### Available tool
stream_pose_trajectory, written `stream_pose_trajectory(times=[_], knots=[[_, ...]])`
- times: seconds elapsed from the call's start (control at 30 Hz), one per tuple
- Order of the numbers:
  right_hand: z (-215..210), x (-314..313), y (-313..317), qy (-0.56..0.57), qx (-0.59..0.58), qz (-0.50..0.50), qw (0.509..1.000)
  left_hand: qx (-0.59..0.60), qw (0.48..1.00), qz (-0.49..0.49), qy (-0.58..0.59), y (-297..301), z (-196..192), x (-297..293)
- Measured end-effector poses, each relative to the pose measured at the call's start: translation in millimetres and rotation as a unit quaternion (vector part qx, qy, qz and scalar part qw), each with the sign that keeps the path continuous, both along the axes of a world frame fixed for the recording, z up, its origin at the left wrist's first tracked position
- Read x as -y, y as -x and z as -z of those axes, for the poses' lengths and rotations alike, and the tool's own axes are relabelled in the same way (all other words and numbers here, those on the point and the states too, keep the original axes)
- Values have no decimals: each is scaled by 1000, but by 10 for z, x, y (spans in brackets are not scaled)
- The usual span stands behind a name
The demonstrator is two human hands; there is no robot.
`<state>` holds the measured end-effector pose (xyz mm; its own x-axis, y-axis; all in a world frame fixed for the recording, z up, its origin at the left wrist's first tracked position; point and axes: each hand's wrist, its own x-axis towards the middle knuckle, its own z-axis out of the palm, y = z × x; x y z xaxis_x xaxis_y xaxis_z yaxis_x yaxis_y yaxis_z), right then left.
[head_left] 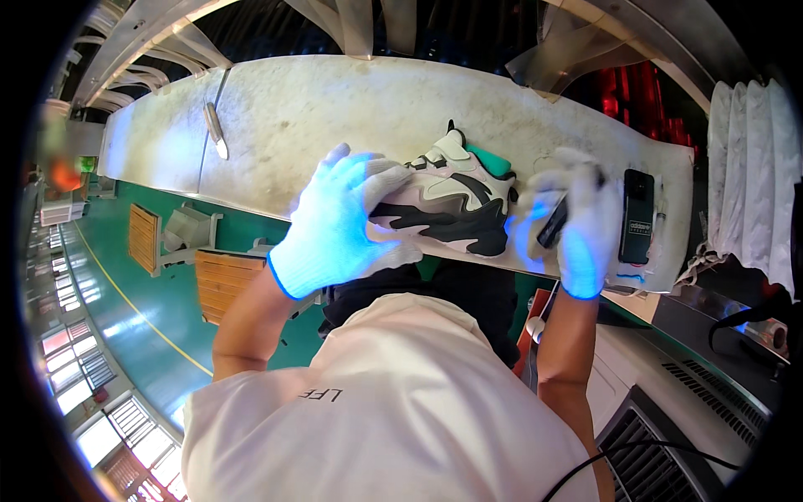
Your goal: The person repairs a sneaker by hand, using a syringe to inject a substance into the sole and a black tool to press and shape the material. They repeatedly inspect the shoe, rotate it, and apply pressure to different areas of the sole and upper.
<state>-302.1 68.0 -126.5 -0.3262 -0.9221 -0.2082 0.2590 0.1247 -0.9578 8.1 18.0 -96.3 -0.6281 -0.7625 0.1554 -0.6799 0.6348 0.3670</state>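
A chunky white, black and grey sneaker (452, 201) lies on its side on the pale worktable (284, 92), toe to the left. A teal shoe last (492, 161) shows in its opening. My left hand (339, 217), in a white knit glove lit blue, holds the sneaker's toe between thumb and fingers. Just right of the heel is my gloved right hand (580, 222), blurred by motion. It is closed round a small dark object (553, 224) whose kind I cannot make out.
A folding knife (215, 131) lies at the table's far left. On the right are a black phone (637, 216) and a thin pen-like stick (659, 224). White cloth (749, 167) hangs beyond. Wooden-topped stools (226, 284) stand on the green floor at left.
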Motion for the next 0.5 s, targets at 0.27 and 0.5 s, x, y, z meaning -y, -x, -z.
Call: stream_pose_trajectory(times=[0.27,0.5], knots=[[71,809,-427,32,247,5,968,-28,999,-21,30,231,114,-82],[98,1100,-772,-5,265,-35,964,-73,997,-30,22,234,191,-101]])
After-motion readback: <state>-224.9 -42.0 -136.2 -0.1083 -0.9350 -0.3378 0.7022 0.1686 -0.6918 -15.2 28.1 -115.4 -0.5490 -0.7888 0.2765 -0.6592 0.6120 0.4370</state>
